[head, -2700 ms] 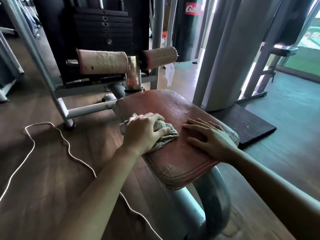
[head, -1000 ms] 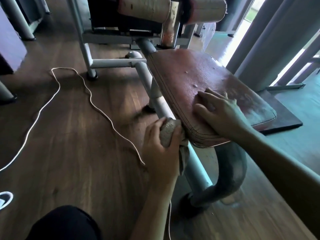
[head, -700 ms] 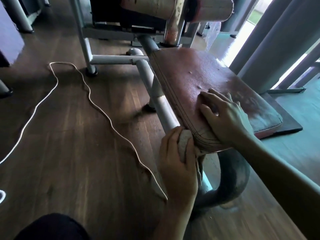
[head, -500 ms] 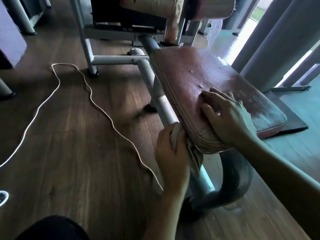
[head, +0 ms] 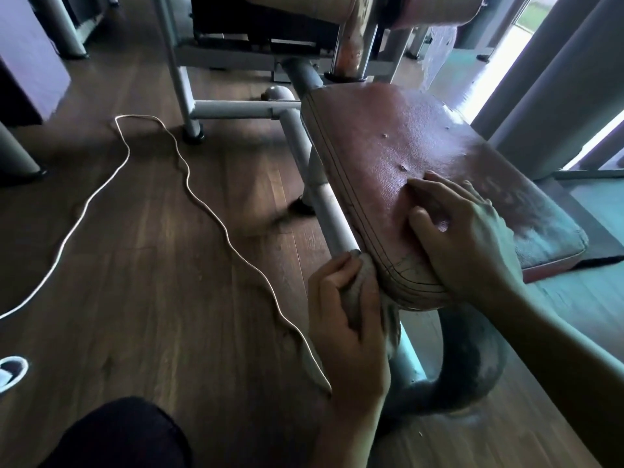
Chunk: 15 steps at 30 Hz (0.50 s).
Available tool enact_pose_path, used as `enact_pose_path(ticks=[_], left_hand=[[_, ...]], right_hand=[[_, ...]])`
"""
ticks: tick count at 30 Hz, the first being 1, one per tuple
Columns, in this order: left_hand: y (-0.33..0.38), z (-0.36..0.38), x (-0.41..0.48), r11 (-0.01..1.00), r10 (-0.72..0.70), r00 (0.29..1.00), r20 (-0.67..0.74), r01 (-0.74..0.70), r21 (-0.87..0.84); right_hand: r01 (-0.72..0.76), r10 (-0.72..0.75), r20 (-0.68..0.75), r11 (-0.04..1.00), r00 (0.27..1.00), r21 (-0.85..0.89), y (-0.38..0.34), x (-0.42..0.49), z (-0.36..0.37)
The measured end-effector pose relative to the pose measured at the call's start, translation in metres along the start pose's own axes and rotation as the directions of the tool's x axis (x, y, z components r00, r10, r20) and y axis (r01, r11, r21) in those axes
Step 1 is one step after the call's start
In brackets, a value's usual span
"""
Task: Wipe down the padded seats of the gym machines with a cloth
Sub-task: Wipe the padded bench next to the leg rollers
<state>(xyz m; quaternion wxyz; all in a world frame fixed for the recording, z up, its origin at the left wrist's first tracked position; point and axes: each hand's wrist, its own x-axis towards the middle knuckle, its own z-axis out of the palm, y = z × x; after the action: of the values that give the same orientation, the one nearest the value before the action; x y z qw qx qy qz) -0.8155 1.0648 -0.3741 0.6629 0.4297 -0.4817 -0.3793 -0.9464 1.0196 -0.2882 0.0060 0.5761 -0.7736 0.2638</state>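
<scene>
Cord: a white cord (head: 233, 251) lies in loose curves on the floor, running from the far left towards the left hand.
Floor: dark wooden floor (head: 152, 282).
Knee: a knee in dark fabric (head: 118, 434) at the bottom edge.
Frame tube: a grey steel tube (head: 332, 214) runs along the left side of the seat, just below its edge.
Left hand: the left hand (head: 344, 325) has its fingers curled round the cloth and holds it against the near left corner of the seat.
Cloth: a grey-brown cloth (head: 364, 282), bunched in the left hand, touches the seat's side edge where the stitched seams turn; a fold hangs below the hand.
Seat: a worn reddish padded seat (head: 388, 136) with small nicks in its top surface.
Right hand: the right hand (head: 466, 241) rests palm-down on the near end of the seat, fingers spread and only slightly bent, holding nothing.
Support: a curved grey support tube (head: 472, 359) under the seat's near end.
Roller pad: a cylindrical roller pad (head: 439, 11) at the top edge, beyond the seat.
Pillar: a grey pillar (head: 557, 96) at the right.
</scene>
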Motion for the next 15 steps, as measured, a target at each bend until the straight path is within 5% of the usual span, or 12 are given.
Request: enact_pose_path(ticks=[15], left_hand=[[-0.021, 0.014, 0.053, 0.999, -0.033, 0.996, -0.077, 0.03, -0.045]], right_hand=[[0.01, -0.01, -0.035, 1.0, 0.999, -0.001, -0.002, 0.0, 0.003]])
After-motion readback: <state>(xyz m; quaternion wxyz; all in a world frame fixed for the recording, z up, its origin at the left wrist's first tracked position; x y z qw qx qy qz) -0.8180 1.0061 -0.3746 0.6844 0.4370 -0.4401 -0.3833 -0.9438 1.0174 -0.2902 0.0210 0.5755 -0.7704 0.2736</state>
